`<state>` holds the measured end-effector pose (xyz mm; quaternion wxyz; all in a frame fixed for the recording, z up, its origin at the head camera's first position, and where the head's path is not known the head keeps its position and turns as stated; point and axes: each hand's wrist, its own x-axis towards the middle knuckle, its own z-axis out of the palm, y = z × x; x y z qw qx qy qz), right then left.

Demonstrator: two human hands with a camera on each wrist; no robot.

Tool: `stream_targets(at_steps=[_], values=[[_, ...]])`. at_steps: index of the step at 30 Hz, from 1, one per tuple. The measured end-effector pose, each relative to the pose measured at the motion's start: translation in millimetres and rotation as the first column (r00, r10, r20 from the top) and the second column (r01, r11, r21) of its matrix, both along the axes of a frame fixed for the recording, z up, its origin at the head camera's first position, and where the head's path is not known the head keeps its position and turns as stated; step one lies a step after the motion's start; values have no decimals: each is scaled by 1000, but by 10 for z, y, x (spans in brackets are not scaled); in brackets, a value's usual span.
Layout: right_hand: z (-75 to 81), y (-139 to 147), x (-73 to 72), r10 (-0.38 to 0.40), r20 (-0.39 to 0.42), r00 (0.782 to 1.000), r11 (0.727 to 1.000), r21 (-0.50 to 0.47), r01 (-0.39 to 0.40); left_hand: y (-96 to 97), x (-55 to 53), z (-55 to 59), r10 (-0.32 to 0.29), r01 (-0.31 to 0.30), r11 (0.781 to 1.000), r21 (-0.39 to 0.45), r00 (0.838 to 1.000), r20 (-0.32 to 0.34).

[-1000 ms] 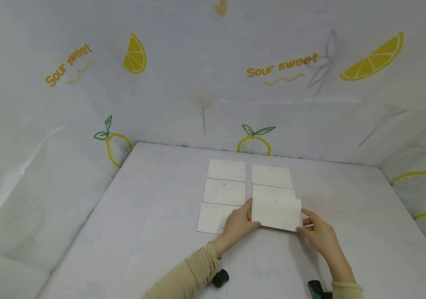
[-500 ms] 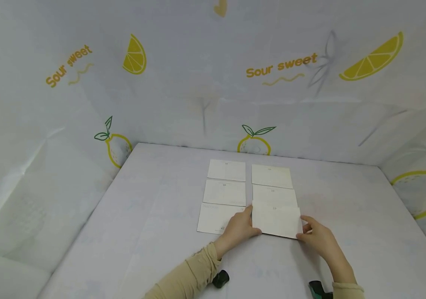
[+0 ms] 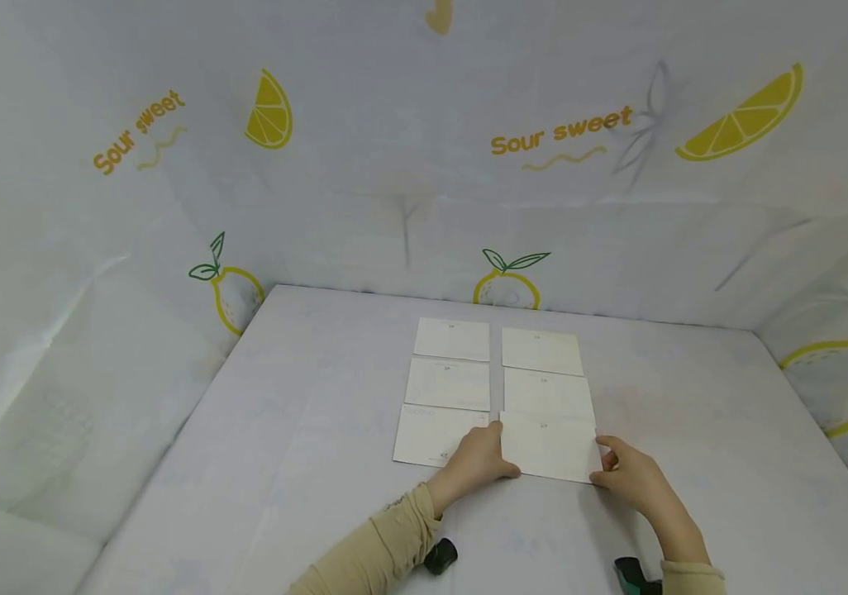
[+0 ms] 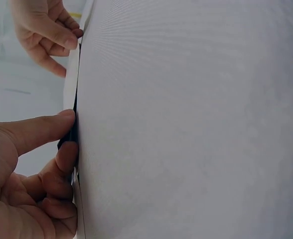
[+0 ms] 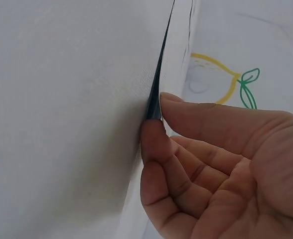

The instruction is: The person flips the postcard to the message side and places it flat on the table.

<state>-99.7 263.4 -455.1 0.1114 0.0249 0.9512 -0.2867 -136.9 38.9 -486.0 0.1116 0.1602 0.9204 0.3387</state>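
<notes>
In the head view a white card (image 3: 546, 450) with a tiny printed mark lies low at the near end of the right column. My left hand (image 3: 474, 459) holds it at the left edge, the thumb by its near corner. At the opposite edge my right hand (image 3: 636, 475) pinches it. The right wrist view shows the card's dark blue underside (image 5: 155, 99) tilted just off the table between right thumb and fingers. Its far edge reaches the middle right card (image 3: 549, 395). My left hand also covers part of the near left card (image 3: 431, 434).
Beyond lie more white cards in two columns, such as the far left card (image 3: 451, 339), middle left card (image 3: 448, 384) and far right card (image 3: 540, 351). Black objects (image 3: 440, 556) sit by both sleeves. A lemon-printed sheet (image 3: 364, 198) walls the white table (image 3: 305, 397).
Both hands have drawn the card toward me and lowered it to the table. More of the middle right card shows behind it now.
</notes>
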Motion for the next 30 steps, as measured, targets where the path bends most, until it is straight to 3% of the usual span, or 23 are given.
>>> stream_targets(at_steps=[14, 24, 30], values=[[33, -37, -5, 10, 58, 998, 1000, 21, -11, -2, 4, 9, -44, 42, 998, -46, 999, -32], [40, -68, -61, 28, 137, 990, 996, 78, -39, 19, 5, 36, -59, 58, 995, -84, 998, -8], [58, -75, -89, 26, 153, 988, 995, 96, -41, 19, -25, 29, -49, 50, 997, -54, 999, 19]])
